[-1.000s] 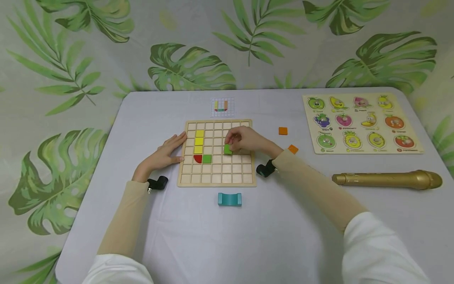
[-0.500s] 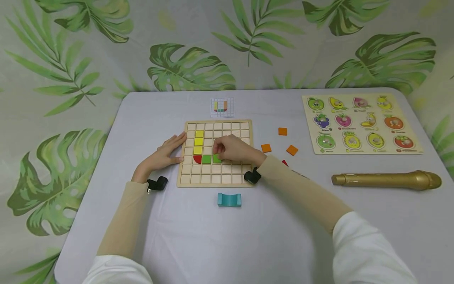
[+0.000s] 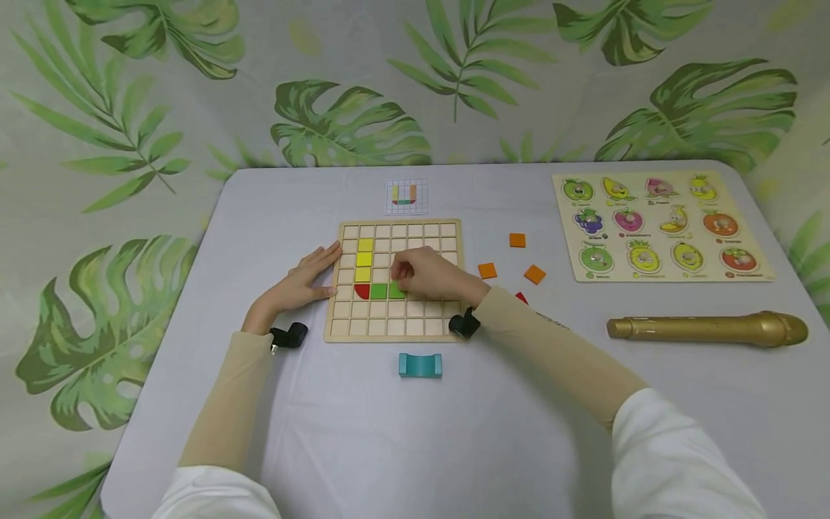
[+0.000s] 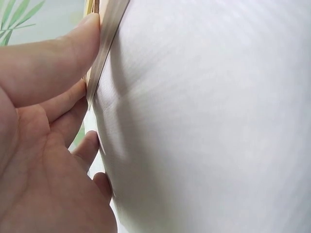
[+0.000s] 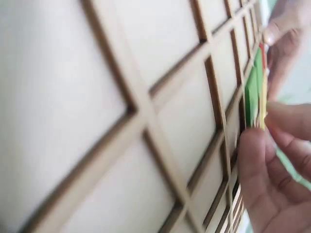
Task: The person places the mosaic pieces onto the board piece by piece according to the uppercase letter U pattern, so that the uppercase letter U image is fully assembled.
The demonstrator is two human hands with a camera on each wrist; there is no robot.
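A wooden grid board lies on the table in the head view. My right hand pinches a green square tile at a cell of the board, right beside another green tile. A red quarter-round tile sits to their left, below a column of yellow tiles. With fingers spread, my left hand rests against the board's left edge. In the left wrist view, its thumb touches the board's side. The right wrist view shows the right fingertips at the green tiles, partly hidden.
Several orange tiles and a red tile, partly covered by the sleeve, lie right of the board. A printed pattern card is behind it, a teal block in front. Farther right are a fruit puzzle board and a gold rod.
My right hand has carried the green tile left and toward me, to the cell beside the other green one, and now stays there. The left hand has not moved.
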